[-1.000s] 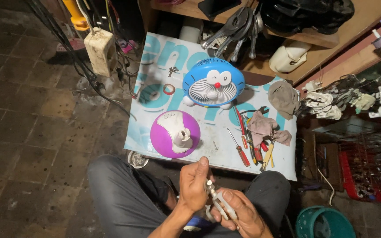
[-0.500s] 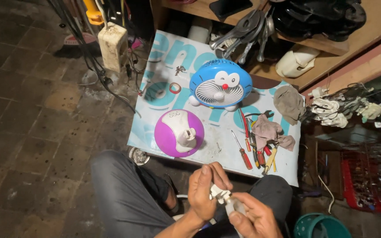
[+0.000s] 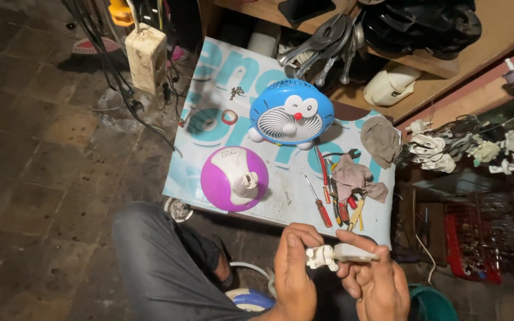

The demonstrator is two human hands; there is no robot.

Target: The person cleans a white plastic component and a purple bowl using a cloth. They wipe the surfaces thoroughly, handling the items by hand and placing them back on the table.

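**Small white part held in both hands**

Left hand [image 3: 292, 279] and right hand [image 3: 379, 282] both grip a small white plastic part [image 3: 331, 255] above the lap. The purple round fan base [image 3: 235, 178] and blue cat-faced fan cover [image 3: 291, 116] lie apart on the printed mat [image 3: 209, 128]; the fan seems not yet assembled.

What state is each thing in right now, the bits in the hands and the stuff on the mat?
Left hand: gripping the white plastic part.
Right hand: pinching the same part's other end.
Blue fan housing: lying on the mat, grille up.
Purple dome piece: detached, beside the fan.
Screwdrivers: lying loose, unused.
Grey rag: crumpled.
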